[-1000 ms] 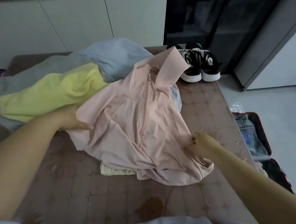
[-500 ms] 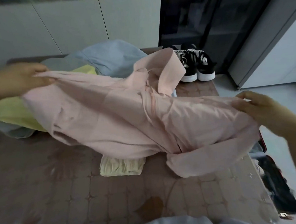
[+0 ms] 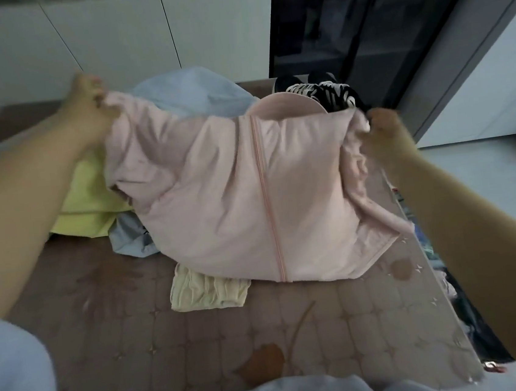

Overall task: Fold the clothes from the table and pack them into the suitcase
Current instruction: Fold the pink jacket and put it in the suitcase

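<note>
A pink zip-up jacket (image 3: 250, 193), crumpled flat on the counter (image 3: 158, 349) a second ago and stretched sideways half a second ago, now hangs squared up between the person's two hands. Its zip runs straight down the middle and its hem trails on the counter. The left hand (image 3: 87, 113), at 10 o'clock in the view, has its fingers (image 3: 98, 99) curled and pinching one shoulder of the jacket. The right hand (image 3: 384, 132), at 2 o'clock, pinches the other shoulder with its fingers (image 3: 374, 119) bunched into the cloth, though blur hides their exact lie. The shake-out suggests the jacket is straightened and ready to be laid down and folded. No fold is made yet, and the garment is over the counter, not in the suitcase. Its hem drapes over a cream folded piece (image 3: 207, 288) at 6 o'clock. A yellow garment (image 3: 88, 197) at 9 o'clock, a pale blue garment (image 3: 188, 89) at 12 o'clock and a grey-blue one (image 3: 131, 240) beneath the jacket's left edge are unfolded, so most of the work appears to lie ahead. A pair of black-and-white shoes (image 3: 331, 92) sits at 1 o'clock. The suitcase (image 3: 427, 241) shows only as a sliver on the floor past the counter's right edge, at 4 o'clock. Pale and dark items appear to lie inside it, too blurred and cut off to name.
</note>
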Tool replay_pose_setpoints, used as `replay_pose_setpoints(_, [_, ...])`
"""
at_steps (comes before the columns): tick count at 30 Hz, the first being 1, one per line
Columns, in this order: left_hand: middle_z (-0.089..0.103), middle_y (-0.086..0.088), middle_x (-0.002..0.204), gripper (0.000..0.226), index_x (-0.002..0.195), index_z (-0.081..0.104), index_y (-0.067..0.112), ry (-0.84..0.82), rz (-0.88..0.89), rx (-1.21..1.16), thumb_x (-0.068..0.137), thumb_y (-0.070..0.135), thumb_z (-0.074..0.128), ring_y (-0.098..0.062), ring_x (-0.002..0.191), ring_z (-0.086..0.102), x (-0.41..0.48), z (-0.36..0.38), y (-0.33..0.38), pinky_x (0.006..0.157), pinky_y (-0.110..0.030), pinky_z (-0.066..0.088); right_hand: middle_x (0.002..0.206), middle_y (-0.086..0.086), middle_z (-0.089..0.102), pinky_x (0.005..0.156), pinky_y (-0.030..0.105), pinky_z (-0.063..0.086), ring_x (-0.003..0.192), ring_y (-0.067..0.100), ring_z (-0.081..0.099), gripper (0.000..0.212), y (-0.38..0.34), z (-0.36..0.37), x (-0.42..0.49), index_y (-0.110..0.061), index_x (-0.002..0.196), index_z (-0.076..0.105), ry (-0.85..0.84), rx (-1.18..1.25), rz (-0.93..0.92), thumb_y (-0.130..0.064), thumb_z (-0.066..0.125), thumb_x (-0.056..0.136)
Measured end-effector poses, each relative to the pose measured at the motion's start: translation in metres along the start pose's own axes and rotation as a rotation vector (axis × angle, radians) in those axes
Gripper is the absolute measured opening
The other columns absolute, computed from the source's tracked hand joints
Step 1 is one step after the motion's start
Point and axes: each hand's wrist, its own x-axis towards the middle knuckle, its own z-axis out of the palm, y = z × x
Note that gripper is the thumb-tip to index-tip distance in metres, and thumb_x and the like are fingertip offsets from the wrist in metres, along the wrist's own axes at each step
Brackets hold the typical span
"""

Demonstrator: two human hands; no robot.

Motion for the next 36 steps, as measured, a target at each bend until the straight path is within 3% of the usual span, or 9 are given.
replay_pose_setpoints(2, [0.05,-0.018,0.124,0.058,0.131,0.04,0.008,-0.072,0.067,0.133,0.081,0.018,0.069,-0.031,0.111,0.051,-0.069,0.01,0.064,0.093,-0.033,0.042,0.088,-0.005,0.06,0.064,0.02,0.043,0.068,-0.003,0.057,0.016,0.024,0.015,-0.017,-0.024,0.097,0.059,-0.197,-0.236,-0.038,-0.011,0.06,0.087])
replay_pose_setpoints(8, [0.062,0.0,0.112,0.059,0.112,0.055,0.034,-0.591,0.594,0.378,0.061,0.063,0.056,-0.024,0.108,0.048,-0.162,0.063,0.037,0.094,-0.035,0.031,0.14,-0.001,0.037,0.107,0.029,0.033,0.126,0.01,0.036,0.073,0.103,0.054,-0.111,-0.031,0.13,0.043,-0.845,-0.611,-0.163,-0.044,0.076,0.066])
replay_pose_setpoints(12, [0.055,0.003,0.125,0.09,0.125,0.046,0.031,-0.632,0.847,0.585,0.048,0.067,0.075,-0.017,0.116,0.036,-0.204,0.101,0.009,0.095,-0.033,0.022,0.144,-0.003,0.033,0.103,0.037,0.037,0.132,0.024,0.033,0.057,0.117,0.065,-0.122,-0.026,0.135,0.041,-0.689,-0.931,-0.296,-0.032,0.064,0.083])
replay_pose_setpoints(15, [0.054,0.001,0.134,0.103,0.134,0.039,0.025,-0.562,0.826,0.649,0.048,0.067,0.076,-0.021,0.125,0.043,-0.21,0.104,0.007,0.101,-0.035,0.018,0.106,0.0,0.062,0.081,0.026,0.044,0.101,0.021,0.057,0.023,0.099,0.055,-0.112,-0.017,0.106,0.059,-0.587,-0.663,-0.209,-0.016,0.056,0.083])
replay_pose_setpoints(20, [0.053,-0.004,0.133,0.111,0.136,0.036,0.019,-0.337,0.739,0.589,0.043,0.058,0.082,-0.018,0.121,0.036,-0.207,0.111,0.02,0.101,-0.04,0.024,0.066,-0.006,0.052,0.052,0.012,0.034,0.057,0.005,0.043,0.004,0.016,0.016,-0.093,-0.02,0.087,0.056,-0.439,-0.291,-0.177,-0.017,0.059,0.088])
replay_pose_setpoints(24, [0.064,-0.012,0.101,0.048,0.11,0.058,0.014,-0.259,0.451,0.158,0.067,0.012,0.079,-0.029,0.094,0.057,-0.189,0.102,0.05,0.08,-0.03,0.036,0.066,-0.008,0.059,0.052,0.013,0.041,0.057,0.002,0.051,0.011,-0.045,-0.015,-0.09,-0.024,0.079,0.06,-0.304,-0.074,-0.233,-0.018,0.059,0.089])
replay_pose_setpoints(26, [0.055,-0.003,0.073,0.013,0.08,0.056,0.017,-0.343,0.299,-0.07,0.081,0.01,0.067,-0.01,0.069,0.053,-0.172,0.082,0.067,0.065,-0.026,0.034,0.063,-0.008,0.061,0.05,0.015,0.044,0.055,0.004,0.054,0.014,-0.063,-0.032,-0.092,-0.021,0.08,0.063,-0.358,0.075,-0.182,-0.015,0.057,0.091])
replay_pose_setpoints(32, [0.058,0.008,0.082,0.02,0.084,0.067,0.027,-0.836,0.082,-0.224,0.076,0.045,0.069,-0.006,0.077,0.051,-0.132,0.001,0.093,0.071,-0.024,0.037,0.07,0.0,0.07,0.063,0.021,0.054,0.066,0.011,0.064,0.02,-0.047,-0.05,-0.085,-0.013,0.078,0.069,-0.396,0.402,0.101,-0.008,0.053,0.089])
replay_pose_setpoints(36, [0.061,0.003,0.091,0.013,0.096,0.061,0.022,-0.589,0.001,-0.141,0.086,0.029,0.065,-0.009,0.075,0.053,-0.133,0.026,0.078,0.063,-0.017,0.038,0.076,0.005,0.061,0.049,0.013,0.043,0.06,0.012,0.05,0.008,0.02,-0.015,-0.074,-0.016,0.079,0.063,-0.161,-0.071,0.166,-0.011,0.058,0.082])
